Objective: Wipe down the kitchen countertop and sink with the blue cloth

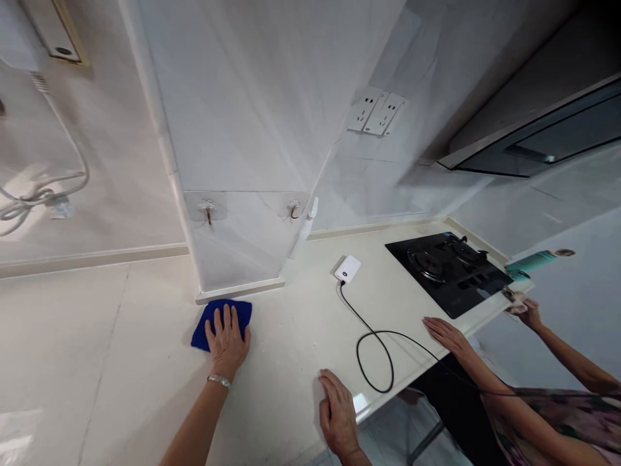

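Observation:
My left hand [226, 338] lies flat, fingers spread, on a blue cloth [206, 318] that rests on the pale countertop [291, 323] at the foot of a wall corner. My right hand [337, 414] rests flat on the counter near its front edge, fingers stretched out, holding nothing. A black cable [372, 349] loops on the counter just right of it and runs up to a small white box [347, 268].
Another person stands at the right: one hand [445, 333] flat on the counter, the other [526, 310] at the counter's far end holding something small. A black gas hob [449, 270] is set in the counter. Wall sockets [376, 112] and two adhesive hooks [208, 210] are above.

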Demonstrator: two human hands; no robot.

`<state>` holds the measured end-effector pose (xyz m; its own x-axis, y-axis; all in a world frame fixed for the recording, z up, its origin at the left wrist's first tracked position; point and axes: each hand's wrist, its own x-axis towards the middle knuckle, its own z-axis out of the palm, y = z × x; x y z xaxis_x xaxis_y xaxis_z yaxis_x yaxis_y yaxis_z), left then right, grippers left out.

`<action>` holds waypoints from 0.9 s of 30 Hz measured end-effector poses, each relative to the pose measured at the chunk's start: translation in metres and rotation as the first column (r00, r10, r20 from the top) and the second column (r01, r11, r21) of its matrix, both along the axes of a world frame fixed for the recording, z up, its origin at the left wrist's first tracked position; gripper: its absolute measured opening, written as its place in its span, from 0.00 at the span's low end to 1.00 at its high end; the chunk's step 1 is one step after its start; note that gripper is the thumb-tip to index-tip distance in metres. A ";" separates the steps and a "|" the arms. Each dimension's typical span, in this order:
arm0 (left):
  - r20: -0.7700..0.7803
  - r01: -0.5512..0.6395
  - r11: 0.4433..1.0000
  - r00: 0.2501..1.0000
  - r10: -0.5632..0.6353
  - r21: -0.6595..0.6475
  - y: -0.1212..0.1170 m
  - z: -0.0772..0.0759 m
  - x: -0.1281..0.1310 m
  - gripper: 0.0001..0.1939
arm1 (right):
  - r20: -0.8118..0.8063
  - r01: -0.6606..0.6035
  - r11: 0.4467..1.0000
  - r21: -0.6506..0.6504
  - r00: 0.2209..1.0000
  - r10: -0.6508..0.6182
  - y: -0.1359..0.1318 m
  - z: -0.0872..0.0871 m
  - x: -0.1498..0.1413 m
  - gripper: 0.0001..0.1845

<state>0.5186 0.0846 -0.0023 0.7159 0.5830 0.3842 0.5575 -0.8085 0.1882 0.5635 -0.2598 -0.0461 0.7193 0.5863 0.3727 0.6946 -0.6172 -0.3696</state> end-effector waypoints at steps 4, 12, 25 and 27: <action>-0.052 -0.025 1.000 0.998 0.025 -0.008 -0.011 0.002 0.042 0.34 | 0.061 -0.010 1.000 -0.007 0.998 0.011 0.003 0.004 0.002 0.27; -0.038 0.463 0.880 0.882 -0.469 -0.107 -0.042 -0.014 0.067 0.32 | 0.078 -0.022 1.000 0.009 0.997 0.022 0.002 0.001 0.005 0.28; -0.001 0.230 0.946 0.972 -0.236 0.227 -0.013 -0.014 -0.063 0.32 | 0.120 -0.052 0.996 0.067 0.992 0.044 -0.006 -0.016 0.011 0.21; 0.066 0.042 0.975 0.996 -0.057 0.219 0.001 -0.011 -0.097 0.33 | 0.134 -0.067 0.996 0.058 0.989 0.059 -0.009 -0.021 0.013 0.22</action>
<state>0.4211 0.0852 -0.0129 0.7080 0.4447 0.5487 0.5073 -0.8607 0.0430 0.5762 -0.2685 -0.0673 0.6238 0.6016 0.4990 0.7765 -0.5497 -0.3080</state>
